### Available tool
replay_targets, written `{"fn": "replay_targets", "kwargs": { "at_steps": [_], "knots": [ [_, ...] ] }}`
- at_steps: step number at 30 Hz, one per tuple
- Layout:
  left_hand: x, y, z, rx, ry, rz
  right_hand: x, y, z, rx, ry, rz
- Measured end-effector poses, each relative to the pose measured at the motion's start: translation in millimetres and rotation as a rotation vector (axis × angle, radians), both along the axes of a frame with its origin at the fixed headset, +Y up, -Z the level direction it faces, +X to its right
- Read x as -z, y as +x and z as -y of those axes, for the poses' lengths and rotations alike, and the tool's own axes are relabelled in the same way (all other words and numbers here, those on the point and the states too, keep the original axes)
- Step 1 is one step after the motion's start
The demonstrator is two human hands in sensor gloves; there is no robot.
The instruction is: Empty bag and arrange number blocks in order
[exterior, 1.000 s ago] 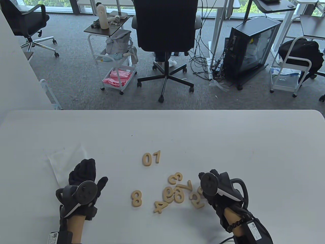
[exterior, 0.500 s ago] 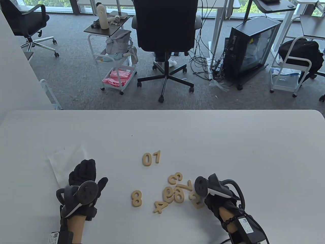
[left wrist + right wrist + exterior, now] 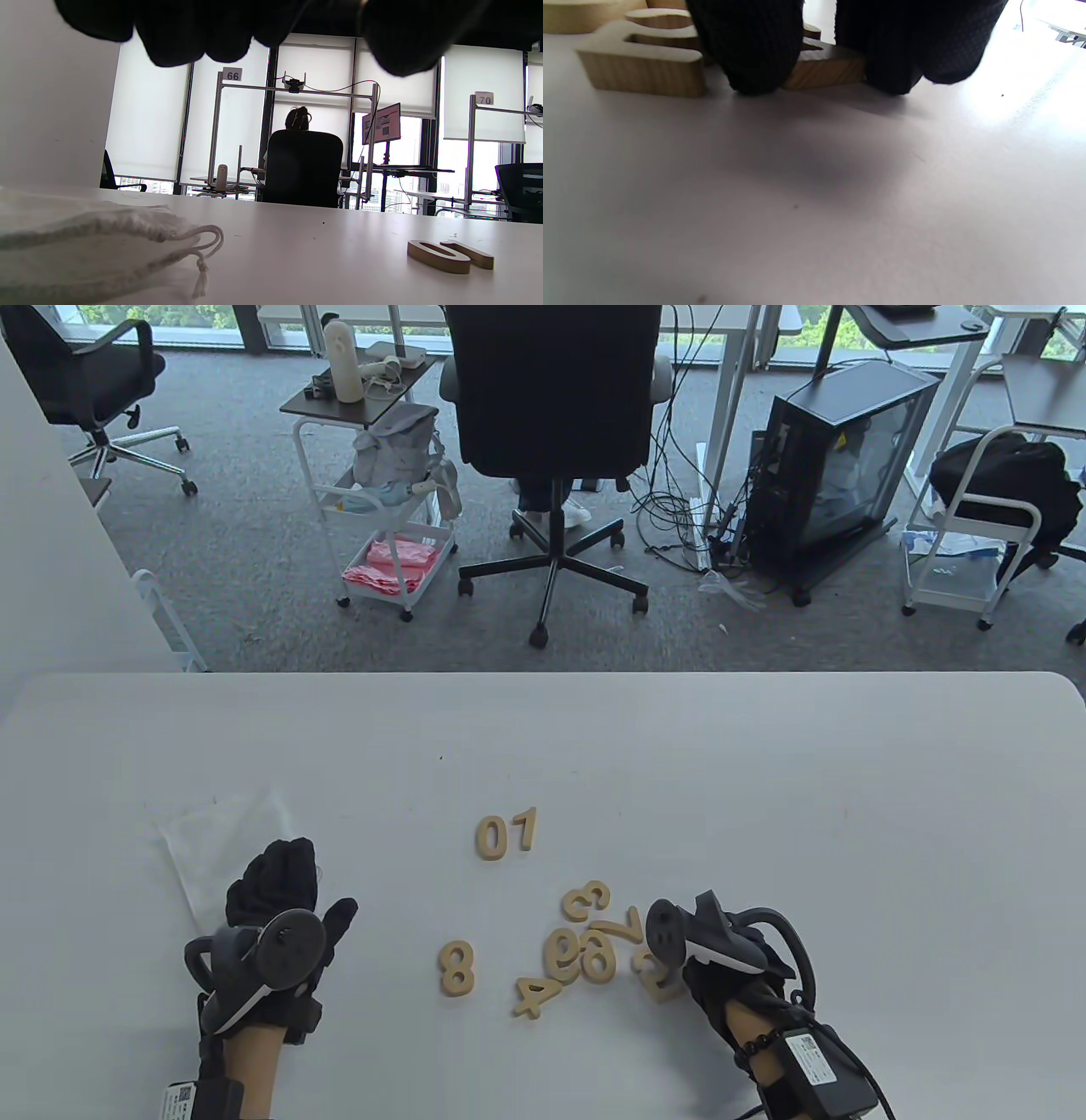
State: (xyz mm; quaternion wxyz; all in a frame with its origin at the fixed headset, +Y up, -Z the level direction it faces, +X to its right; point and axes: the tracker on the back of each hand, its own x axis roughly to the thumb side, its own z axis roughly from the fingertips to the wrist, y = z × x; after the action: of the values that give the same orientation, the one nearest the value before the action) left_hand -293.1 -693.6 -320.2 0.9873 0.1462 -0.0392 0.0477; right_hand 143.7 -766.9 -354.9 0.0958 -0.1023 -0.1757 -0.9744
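Number blocks lie scattered between my two hands on the white table (image 3: 764,780), my right hand (image 3: 721,976) low on the pile's right edge.

My left hand (image 3: 276,899) rests palm down, fingers relaxed and straight, on the near corner of the empty white drawstring bag (image 3: 221,836), gripping nothing. My right hand is rolled onto its side, its fingertips (image 3: 751,55) pressed to the table against the wooden 2 block (image 3: 653,971), which lies flat; I cannot tell whether they actually pinch it. Just left of it sit the jumbled 7 (image 3: 624,927), 3 (image 3: 585,901), 9 (image 3: 562,952), 6 (image 3: 599,957) and 4 (image 3: 534,994), with the 8 (image 3: 456,968) apart. Farther out, the 0 (image 3: 491,838) and 1 (image 3: 524,830) stand side by side. Compared with a second ago, my right hand has tipped further over and slid left onto the 2; my left hand has stayed put.
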Motion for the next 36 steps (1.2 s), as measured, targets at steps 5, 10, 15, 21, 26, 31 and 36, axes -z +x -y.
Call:
{"fn": "replay_targets", "kwargs": {
  "at_steps": [5,10,15,21,26,31,36],
  "knots": [
    [-0.2,-0.8,0.1,-0.003,0.001,-0.005,1.0,-0.6,-1.2,-0.01,0.033,-0.006],
    [-0.5,-1.1,0.5,-0.004,-0.001,-0.007,3.4,0.6,-2.2,-0.004,0.063,-0.018],
    [-0.2,-1.8,0.8,-0.007,0.0,-0.008,4.3,3.7,-2.8,0.023,0.088,-0.017],
    [-0.3,-3.4,0.3,-0.013,0.006,-0.012,8.3,39.8,-13.3,0.515,0.054,0.151],
    [0.0,-4.0,0.3,-0.012,0.008,-0.013,9.8,74.0,-11.7,1.299,-0.105,0.246],
    [0.1,-3.7,0.4,-0.005,0.004,-0.012,12.4,83.4,0.5,1.783,-0.308,0.232],
    [-0.3,-4.8,-0.6,-0.007,0.012,-0.015,14.4,83.7,8.2,1.956,-0.437,0.206]
  ]
}}
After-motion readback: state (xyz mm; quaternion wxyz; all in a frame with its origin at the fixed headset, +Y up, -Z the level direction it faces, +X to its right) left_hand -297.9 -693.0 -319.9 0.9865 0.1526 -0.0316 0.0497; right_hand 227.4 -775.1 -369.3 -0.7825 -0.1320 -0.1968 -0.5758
